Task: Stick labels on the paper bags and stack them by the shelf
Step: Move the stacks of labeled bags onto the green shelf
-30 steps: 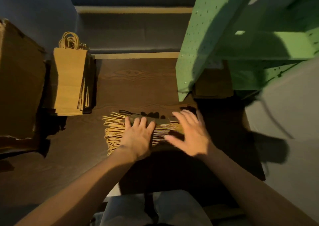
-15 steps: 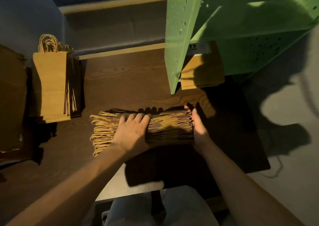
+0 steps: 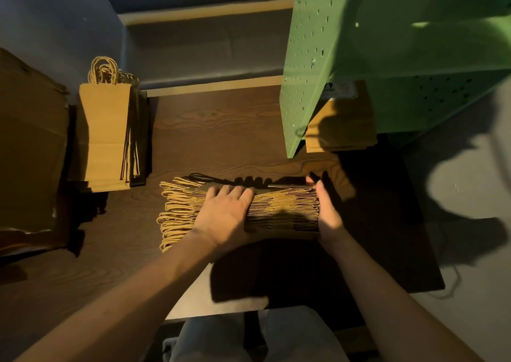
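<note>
Left hand (image 3: 224, 215) lies flat on the paper bag bundle (image 3: 287, 209), right hand (image 3: 328, 215) pressing open fingers (image 3: 318, 193) against its right end (no labels visible); stacking by the green shelf (image 3: 312, 57) looks barely begun.

The left hand (image 3: 224, 218) and right hand (image 3: 329, 215) are bare, the legs in pale grey-blue trousers (image 3: 218, 339).
</note>
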The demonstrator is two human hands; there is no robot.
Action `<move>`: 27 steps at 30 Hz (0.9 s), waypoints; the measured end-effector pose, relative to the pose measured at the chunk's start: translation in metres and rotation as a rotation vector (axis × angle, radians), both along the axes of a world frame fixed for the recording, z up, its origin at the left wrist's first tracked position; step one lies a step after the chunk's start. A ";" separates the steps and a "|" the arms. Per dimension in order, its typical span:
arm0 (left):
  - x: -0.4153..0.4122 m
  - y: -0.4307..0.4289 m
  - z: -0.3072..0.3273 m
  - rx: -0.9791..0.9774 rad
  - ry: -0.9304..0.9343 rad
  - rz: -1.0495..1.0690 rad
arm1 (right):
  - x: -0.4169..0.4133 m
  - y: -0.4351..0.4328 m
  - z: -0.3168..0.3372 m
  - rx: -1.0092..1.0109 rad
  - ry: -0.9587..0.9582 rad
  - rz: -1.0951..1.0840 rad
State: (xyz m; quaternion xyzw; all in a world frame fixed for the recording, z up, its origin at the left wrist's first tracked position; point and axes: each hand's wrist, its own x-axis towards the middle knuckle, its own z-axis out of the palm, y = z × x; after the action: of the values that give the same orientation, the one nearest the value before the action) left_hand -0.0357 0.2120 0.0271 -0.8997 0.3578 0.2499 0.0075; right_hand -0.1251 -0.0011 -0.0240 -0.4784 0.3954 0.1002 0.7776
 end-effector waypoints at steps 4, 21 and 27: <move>0.004 0.000 0.000 0.015 0.038 0.004 | 0.003 -0.001 0.028 -0.881 -0.153 0.416; -0.012 0.054 0.011 0.082 0.014 0.104 | 0.065 0.111 0.069 -1.526 0.156 1.662; -0.011 0.061 0.007 0.041 -0.050 0.088 | 0.068 0.119 0.057 -1.476 -0.096 1.565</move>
State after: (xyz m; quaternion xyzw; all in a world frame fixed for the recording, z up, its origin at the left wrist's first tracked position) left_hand -0.0466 0.2733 0.0336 -0.9201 0.3125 0.2348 0.0238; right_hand -0.0574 0.1182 0.0334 -0.9531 -0.0887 0.2876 0.0312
